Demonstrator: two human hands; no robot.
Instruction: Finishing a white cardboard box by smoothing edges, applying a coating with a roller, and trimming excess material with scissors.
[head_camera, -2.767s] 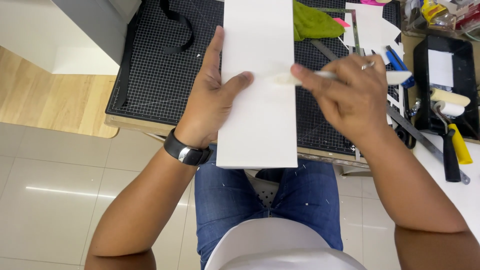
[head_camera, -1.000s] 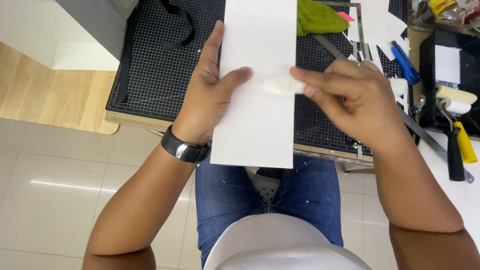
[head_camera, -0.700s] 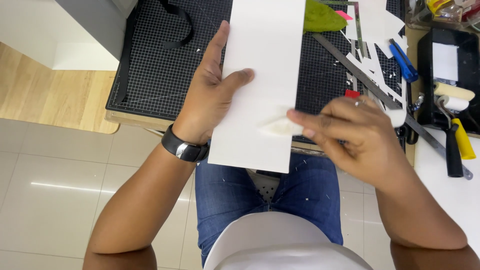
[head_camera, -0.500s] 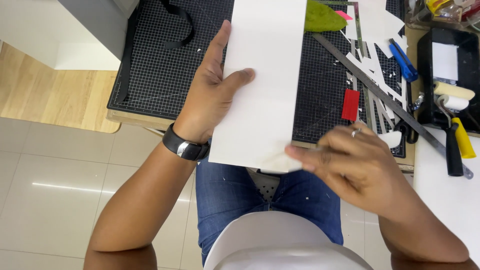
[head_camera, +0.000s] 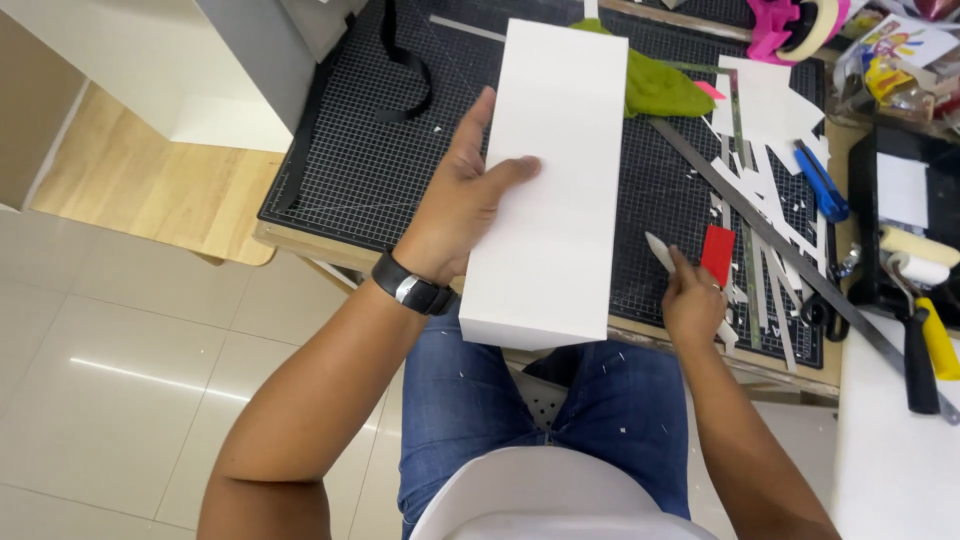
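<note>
My left hand (head_camera: 462, 198) grips a long white rectangular board (head_camera: 550, 180) by its left edge, thumb on its face, holding it over the black grid cutting mat (head_camera: 370, 160). A black watch is on that wrist. My right hand (head_camera: 693, 305) rests at the mat's near edge, to the right of the board and apart from it. It pinches a slim cream-coloured flat tool (head_camera: 660, 253) that points up and to the left. A small red card (head_camera: 717, 254) lies on the mat just beside that hand.
A long metal ruler (head_camera: 790, 270) runs diagonally across the mat's right side among white paper strips (head_camera: 760, 130). A green cloth (head_camera: 655, 85), blue cutter (head_camera: 822, 182), paint roller with yellow handle (head_camera: 915, 290), black tray (head_camera: 905, 200) and pink tape dispenser (head_camera: 790, 25) lie around. Wooden shelf (head_camera: 140, 190) at left.
My right hand slid the cream tool down the board's face, off its lower right corner, and now sits on the mat to the right. The left hand keeps holding the board.
</note>
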